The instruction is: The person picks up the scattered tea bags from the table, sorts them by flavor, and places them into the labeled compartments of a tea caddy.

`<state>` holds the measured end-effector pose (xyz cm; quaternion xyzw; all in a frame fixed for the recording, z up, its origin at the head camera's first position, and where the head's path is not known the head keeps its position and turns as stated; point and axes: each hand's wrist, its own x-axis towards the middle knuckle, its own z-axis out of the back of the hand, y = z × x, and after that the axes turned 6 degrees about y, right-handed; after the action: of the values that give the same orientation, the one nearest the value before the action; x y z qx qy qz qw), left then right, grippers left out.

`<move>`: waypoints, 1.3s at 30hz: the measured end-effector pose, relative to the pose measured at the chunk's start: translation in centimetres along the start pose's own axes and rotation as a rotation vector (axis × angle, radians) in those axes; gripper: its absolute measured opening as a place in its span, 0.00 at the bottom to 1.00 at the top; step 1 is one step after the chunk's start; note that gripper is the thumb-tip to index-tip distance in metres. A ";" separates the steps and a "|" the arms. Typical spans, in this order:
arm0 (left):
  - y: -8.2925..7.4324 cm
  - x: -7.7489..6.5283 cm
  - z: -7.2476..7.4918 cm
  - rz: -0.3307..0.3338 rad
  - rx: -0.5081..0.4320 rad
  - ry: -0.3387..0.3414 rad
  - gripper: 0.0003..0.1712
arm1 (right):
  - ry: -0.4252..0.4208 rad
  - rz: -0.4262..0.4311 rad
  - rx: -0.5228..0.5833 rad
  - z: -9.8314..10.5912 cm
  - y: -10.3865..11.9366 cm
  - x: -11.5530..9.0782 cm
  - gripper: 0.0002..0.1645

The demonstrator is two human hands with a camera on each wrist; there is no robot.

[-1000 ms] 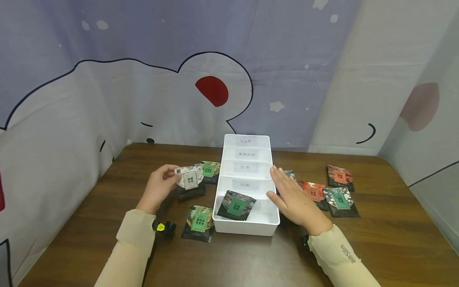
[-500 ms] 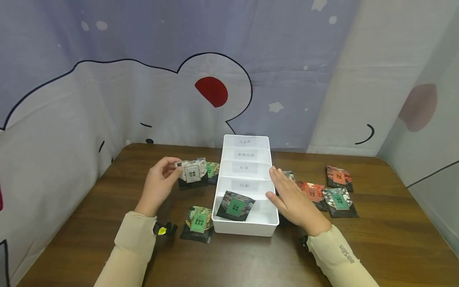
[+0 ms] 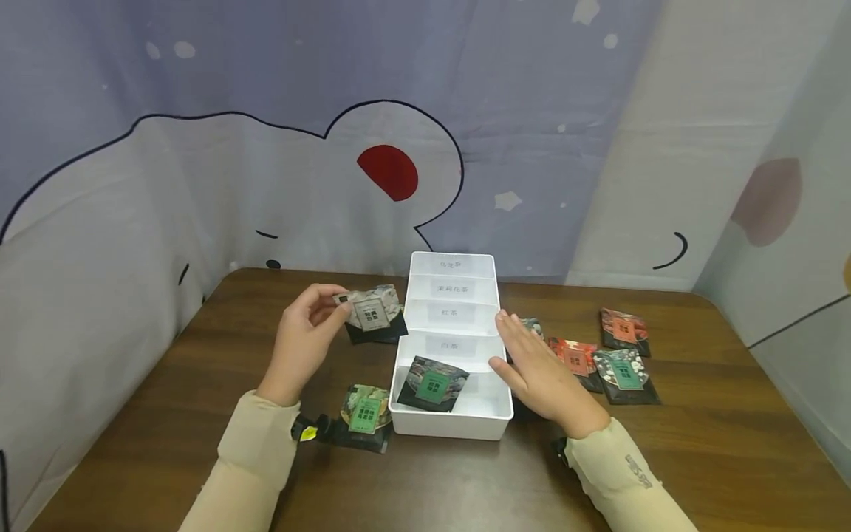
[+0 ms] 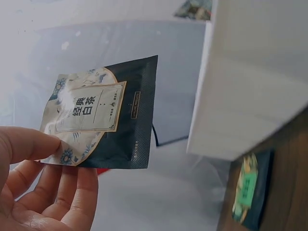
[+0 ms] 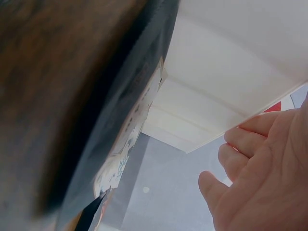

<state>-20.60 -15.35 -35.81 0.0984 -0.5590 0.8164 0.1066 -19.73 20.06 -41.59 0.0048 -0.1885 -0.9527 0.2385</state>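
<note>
My left hand (image 3: pixel 302 340) pinches a tea sachet (image 3: pixel 372 314) with a pale label and a dark lower part, by its upper left corner. The sachet hangs in the air at the left side of the white divided box (image 3: pixel 448 425). Thumb and fingers grip its edge in the left wrist view, where the sachet (image 4: pixel 108 118) is seen on its side. A green-labelled tea sachet (image 3: pixel 433 384) lies in the box's front compartment. With fingers straight, my right hand (image 3: pixel 548 377) rests along the box's right edge. In the right wrist view the same hand (image 5: pixel 269 163) is beside the box wall.
A green-labelled sachet (image 3: pixel 363 417) lies left of the box on the wooden table (image 3: pixel 439 488). To the right lie red-labelled sachets (image 3: pixel 625 330) and a white-patterned sachet (image 3: pixel 626 375); another (image 3: pixel 532 325) is partly hidden behind my right hand.
My left hand has carried the pale-labelled sachet up and to the right, closer to the box; it now covers the sachet behind it. My right hand has stayed at the box's edge.
</note>
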 end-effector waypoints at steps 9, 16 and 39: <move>-1.0 0.9 -2.2 -0.018 -0.090 0.070 0.13 | 0.001 -0.005 0.000 0.0 0.0 0.0 0.44; -1.4 1.9 -3.7 -0.026 -0.064 0.143 0.13 | 0.000 -0.004 -0.005 0.1 -0.1 0.0 0.44; 0.8 3.1 -5.9 -0.007 0.093 0.315 0.08 | -0.022 0.016 0.007 0.0 -0.2 0.1 0.43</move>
<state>-24.01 -9.90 -37.79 -0.0243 -0.4966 0.8463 0.1911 -19.91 20.21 -41.70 -0.0064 -0.1947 -0.9500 0.2439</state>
